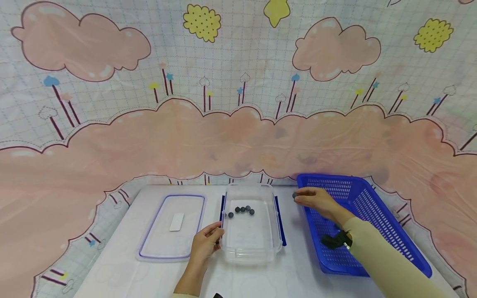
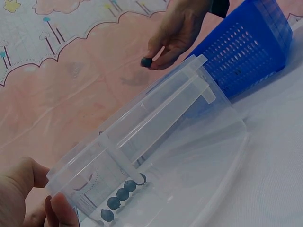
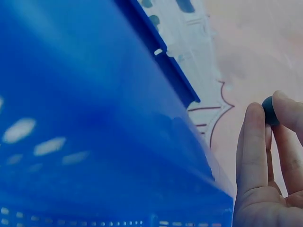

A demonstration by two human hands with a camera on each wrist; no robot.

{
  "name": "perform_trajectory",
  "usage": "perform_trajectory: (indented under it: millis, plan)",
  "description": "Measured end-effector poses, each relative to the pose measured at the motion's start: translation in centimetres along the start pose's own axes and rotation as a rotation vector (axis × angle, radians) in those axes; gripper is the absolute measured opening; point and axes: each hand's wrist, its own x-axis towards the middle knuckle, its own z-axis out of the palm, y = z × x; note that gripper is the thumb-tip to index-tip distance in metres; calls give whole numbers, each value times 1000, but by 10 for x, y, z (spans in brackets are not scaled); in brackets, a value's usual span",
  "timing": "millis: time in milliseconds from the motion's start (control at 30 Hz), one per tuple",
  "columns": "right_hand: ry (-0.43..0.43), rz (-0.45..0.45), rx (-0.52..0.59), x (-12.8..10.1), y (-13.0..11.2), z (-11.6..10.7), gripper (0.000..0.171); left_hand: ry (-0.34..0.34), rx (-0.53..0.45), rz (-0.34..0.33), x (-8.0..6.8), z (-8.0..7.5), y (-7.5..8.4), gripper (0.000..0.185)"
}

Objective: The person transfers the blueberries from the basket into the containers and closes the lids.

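Note:
A dark blueberry [image 1: 295, 195] is pinched between the thumb and fingertips of my right hand [image 1: 319, 201], held up by the left rim of the blue basket [image 1: 316, 258]. The right wrist view shows the same blueberry [image 3: 270, 111] between the fingertips. My left hand [image 1: 204, 241] grips the left side of a clear plastic box [image 1: 249, 253]. In the left wrist view its thumb and fingers lie on both sides of the box wall. Several blueberries [image 1: 243, 209] rest on the box floor toward the back. The basket's contents are mostly hidden behind my right arm.
Left of the box, a clear lid with a blue seal [image 1: 156, 245] lies flat, with a white rectangle [image 1: 177, 222] at its middle. Dark blue clips [image 1: 280, 223] flank the box. A patterned cloth [image 1: 231, 140] hangs behind the white table [image 1: 119, 256].

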Motion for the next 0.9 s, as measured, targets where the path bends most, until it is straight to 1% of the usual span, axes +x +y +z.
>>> perform_trajectory:
  millis: [100,267,400,567,833,900]
  plan:
    - [-9,-6,25,6,-1,6,48,9,6,-4,0,1,1,40]
    - [-23,-15,106,16,-4,19,46,13,10,-14,0,1,1,39]
    - [-21,-11,136,23,-8,33,43,14,8,-22,-1,1,1,39]
    - [-11,-6,164,33,-8,49,40,7,8,-14,-1,0,1,41]
    - [-3,28,131,44,-7,70,37,8,12,-10,-1,0,0,40]
    - [12,41,118,46,-8,74,36,10,14,-10,-2,1,0,41]
